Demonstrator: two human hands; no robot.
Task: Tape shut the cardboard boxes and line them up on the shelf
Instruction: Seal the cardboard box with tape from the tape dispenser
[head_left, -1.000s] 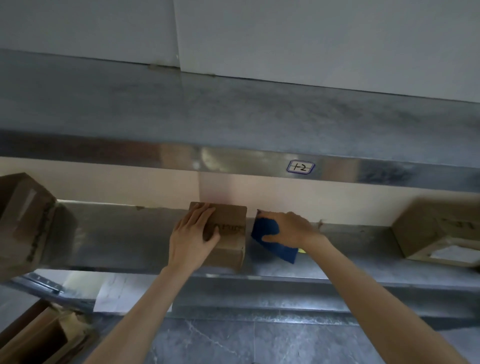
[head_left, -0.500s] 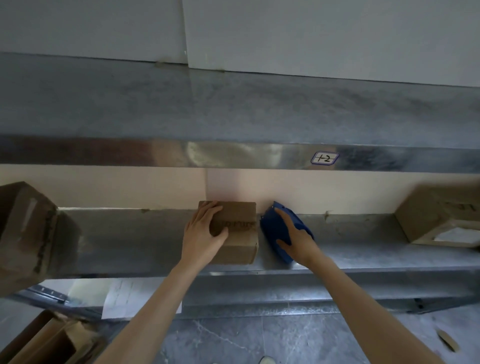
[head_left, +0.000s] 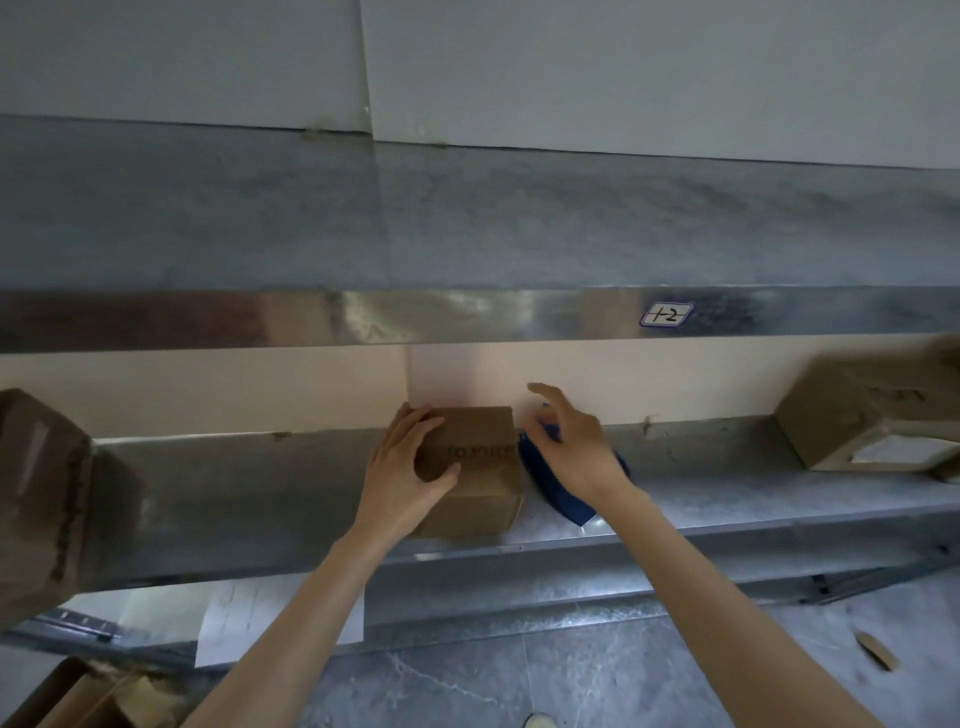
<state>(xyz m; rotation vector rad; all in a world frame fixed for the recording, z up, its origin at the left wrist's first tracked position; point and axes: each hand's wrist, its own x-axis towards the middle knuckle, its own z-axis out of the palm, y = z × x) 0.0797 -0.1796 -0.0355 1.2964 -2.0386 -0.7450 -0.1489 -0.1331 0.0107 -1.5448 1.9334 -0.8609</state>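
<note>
My left hand (head_left: 402, 478) grips the box (head_left: 475, 467) on the shelf (head_left: 727, 483) — it looks light and stiff, so I'd hold its two sides. My right hand (head_left: 571, 447) hovers over the blue thing (head_left: 566, 504) beside it, fingers spread loose.

White label (head_left: 666, 315), blue-bordered, handwritten "1-2", seen at upper right. White wall panels (head_left: 623, 67) behind, one vertical seam between them. Sheet of white paper (head_left: 234, 618) hung low, left of centre; faint print, unreadable. Grey marbled floor (head_left: 571, 675) below; small tan scrap (head_left: 876, 649) lay on it at right.
</note>
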